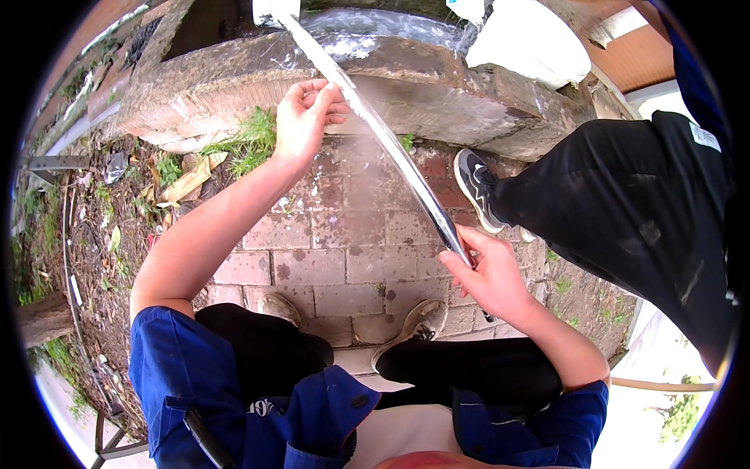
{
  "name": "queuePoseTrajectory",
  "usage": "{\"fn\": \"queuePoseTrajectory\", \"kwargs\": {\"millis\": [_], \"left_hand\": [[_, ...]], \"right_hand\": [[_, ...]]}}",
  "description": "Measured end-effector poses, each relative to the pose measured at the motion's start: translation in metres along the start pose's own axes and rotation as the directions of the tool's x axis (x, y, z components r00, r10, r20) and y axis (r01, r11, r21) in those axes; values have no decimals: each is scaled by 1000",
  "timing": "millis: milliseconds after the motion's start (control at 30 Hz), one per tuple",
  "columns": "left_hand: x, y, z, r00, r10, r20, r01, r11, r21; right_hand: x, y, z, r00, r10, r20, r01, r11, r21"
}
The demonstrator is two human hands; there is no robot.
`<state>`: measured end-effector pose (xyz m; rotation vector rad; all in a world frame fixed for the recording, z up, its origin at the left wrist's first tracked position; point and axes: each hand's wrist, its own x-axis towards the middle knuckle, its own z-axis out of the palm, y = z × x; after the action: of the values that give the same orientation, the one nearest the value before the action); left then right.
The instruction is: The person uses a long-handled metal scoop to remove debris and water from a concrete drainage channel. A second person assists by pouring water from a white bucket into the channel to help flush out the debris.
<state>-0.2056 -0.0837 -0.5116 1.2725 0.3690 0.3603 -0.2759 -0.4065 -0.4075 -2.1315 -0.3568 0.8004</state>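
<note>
A long shiny metal pole (pixel 393 144) slants from the top of the view down toward the lower right. Its upper part is coated white and ends in a white-smeared, cup-like head (pixel 275 9), partly cut off by the frame's edge. My right hand (pixel 491 273) is wrapped round the pole's dark lower end. Beside the upper part of the pole is my left hand (pixel 308 117), its fingers loosely bent and apart, with nothing visible in them. Whether its fingertips touch the pole I cannot tell. Beyond the hands, greyish-white liquid (pixel 387 25) lies inside a low masonry wall (pixel 391 69).
A white sack (pixel 531 45) rests on the wall at the far right. Another person in black trousers (pixel 617 211) stands close on my right. Brick paving (pixel 344 234) lies beneath me, with weeds (pixel 258 141) and litter on soil to the left.
</note>
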Motion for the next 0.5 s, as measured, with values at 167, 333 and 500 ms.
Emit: {"fn": "queuePoseTrajectory", "kwargs": {"millis": [167, 333, 500], "left_hand": [[3, -3, -5, 986, -148, 72, 160, 964, -211], [2, 6, 0, 947, -278, 160, 319, 872, -373], [5, 8, 4, 905, -310, 291, 417, 783, -462]], "right_hand": [[0, -8, 1, 990, -125, -68, 106, 967, -232], [0, -5, -2, 963, -260, -73, 217, 905, -365], [0, -4, 0, 948, -308, -83, 252, 881, -401]]}}
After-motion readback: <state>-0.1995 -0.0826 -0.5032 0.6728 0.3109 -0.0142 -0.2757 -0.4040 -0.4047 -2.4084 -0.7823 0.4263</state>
